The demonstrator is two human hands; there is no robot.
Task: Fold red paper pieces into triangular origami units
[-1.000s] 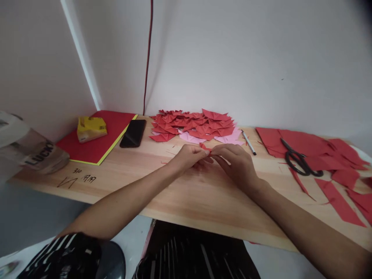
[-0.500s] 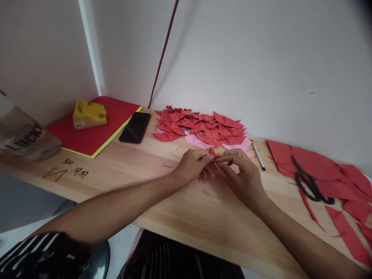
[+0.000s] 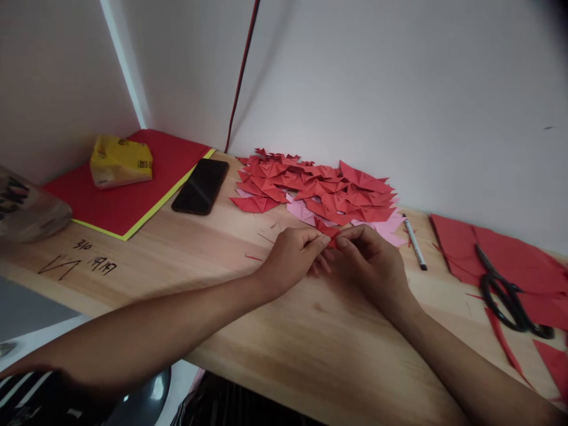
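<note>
The phone (image 3: 200, 186) is coloured black. Left of it, a yellow packet (image 3: 120, 161) is laid on a red sheet (image 3: 133, 200) edged in yellow-green. Right of it, the folded piece (image 3: 327, 229) is seen red, the pile (image 3: 319, 188) red and pink, the scissors (image 3: 493, 273) black.

Your pale wooden worktop (image 3: 275, 349) carries a red sheet with a yellow edge (image 3: 119, 207) at its left back corner and a black phone (image 3: 200, 186) just beside that. Along the wall lie a heap of folded red and pink paper pieces (image 3: 319, 189), a pen (image 3: 415, 242), then red paper sheets (image 3: 461, 248) and loose red scraps (image 3: 506, 343) at the right. Your left hand (image 3: 295, 254) and right hand (image 3: 373, 263) rest on the wood just in front of the heap.
</note>
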